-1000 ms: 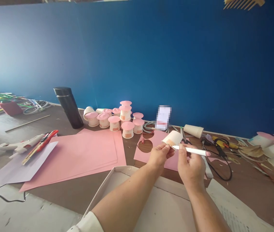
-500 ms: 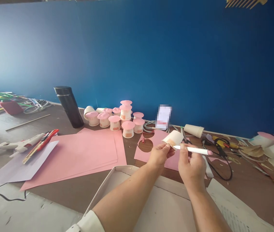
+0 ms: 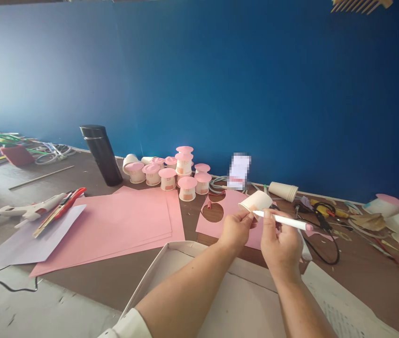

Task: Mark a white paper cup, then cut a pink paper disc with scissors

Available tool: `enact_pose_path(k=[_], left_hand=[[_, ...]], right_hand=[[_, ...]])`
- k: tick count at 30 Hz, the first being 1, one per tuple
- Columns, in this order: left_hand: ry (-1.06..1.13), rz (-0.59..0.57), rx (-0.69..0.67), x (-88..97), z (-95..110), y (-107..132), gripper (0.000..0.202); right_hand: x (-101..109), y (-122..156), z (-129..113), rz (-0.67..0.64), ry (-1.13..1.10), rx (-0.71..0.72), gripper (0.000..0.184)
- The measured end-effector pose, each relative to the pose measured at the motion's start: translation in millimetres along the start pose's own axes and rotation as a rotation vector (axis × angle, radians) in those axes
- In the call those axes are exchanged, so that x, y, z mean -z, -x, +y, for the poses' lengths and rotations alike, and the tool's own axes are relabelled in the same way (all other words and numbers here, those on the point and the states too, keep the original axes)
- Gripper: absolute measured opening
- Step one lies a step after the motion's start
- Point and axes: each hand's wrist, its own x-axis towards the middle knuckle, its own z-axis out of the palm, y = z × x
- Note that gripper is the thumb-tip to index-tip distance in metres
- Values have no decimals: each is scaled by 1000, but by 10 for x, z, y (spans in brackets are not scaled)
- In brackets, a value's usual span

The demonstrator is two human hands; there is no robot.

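Paper cup (image 3: pixel 261 199) and my left hand (image 3: pixel 236 230) have edged slightly right, my left fingers pinching the cup's lower edge. My right hand (image 3: pixel 281 240) grips a white pen (image 3: pixel 287 220), tip beside those fingertips; farther left stand pink-topped cups (image 3: pixel 187 184).

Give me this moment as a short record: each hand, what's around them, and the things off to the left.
left hand: holds a tilted paper cup
right hand: holds a white marker, tip at the cup; contact unclear
beneath the cup: pink sheet with round cutouts
along the wall: pink-topped cups, some stacked
left side: black bottle, glue gun, red knife
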Motion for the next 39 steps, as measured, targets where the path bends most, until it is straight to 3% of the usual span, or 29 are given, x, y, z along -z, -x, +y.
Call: enact_pose_path(k=[17,24,39], left_hand=[[-53,45,18,6,-26,-19,28],[-77,64,4,2,-23,-28,24],[-105,36,19,-19,14,5,23]], right_hand=[[9,-27,-6,-21,-1,-9,44],[-4,-25,-1,12,36,-95,50],[22,-11,19,56,6,-62,39]])
